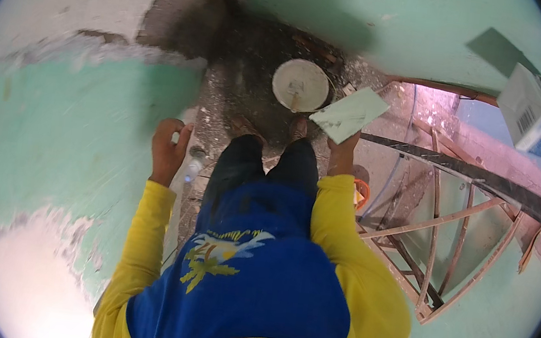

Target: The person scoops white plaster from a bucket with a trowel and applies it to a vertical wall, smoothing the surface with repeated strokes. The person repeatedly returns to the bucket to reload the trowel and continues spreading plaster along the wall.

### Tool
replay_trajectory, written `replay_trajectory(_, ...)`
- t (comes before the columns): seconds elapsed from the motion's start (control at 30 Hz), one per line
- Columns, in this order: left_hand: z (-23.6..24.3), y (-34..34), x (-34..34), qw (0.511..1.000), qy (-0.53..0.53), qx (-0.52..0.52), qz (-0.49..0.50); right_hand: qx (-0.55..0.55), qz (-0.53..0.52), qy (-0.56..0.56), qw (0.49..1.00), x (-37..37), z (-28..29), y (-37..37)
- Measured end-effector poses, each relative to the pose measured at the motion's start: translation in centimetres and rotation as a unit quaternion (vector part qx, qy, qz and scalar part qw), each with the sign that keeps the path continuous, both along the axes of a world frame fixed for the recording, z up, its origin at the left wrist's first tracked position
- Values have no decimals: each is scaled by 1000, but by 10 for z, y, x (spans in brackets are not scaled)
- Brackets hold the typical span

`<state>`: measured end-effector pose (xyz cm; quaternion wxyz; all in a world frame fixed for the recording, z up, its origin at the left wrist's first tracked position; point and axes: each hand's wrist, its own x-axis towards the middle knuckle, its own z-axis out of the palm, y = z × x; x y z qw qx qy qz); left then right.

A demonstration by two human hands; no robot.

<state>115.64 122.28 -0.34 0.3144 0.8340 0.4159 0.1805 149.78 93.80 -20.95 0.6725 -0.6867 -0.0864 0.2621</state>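
My right hand (343, 152) grips a flat rectangular pale green board (349, 114) from below, its face tilted up and marked with dark smears. Beside the green wall on the left, my left hand (170, 151) is raised with the fingers curled toward the thumb. Whatever those fingers may hold is too small to make out. On the floor ahead of my feet stands a round bucket (287, 81) with whitish stuff inside and something like a thin handle in it. The board's left corner is close to the bucket's right side in view.
Patchy green and bare plaster covers the left wall (76, 113). At right stand a wooden frame (435, 221) and a long dark beam (470, 175). A box (527, 111) sits upper right. An orange container (361, 191) is by my right arm, a clear bottle (192, 171) near my left.
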Motion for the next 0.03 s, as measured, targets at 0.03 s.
replay_trajectory(0.03,-51,-7,10,996,17,-91,10,-142,82,-175,971,2,-23,-25)
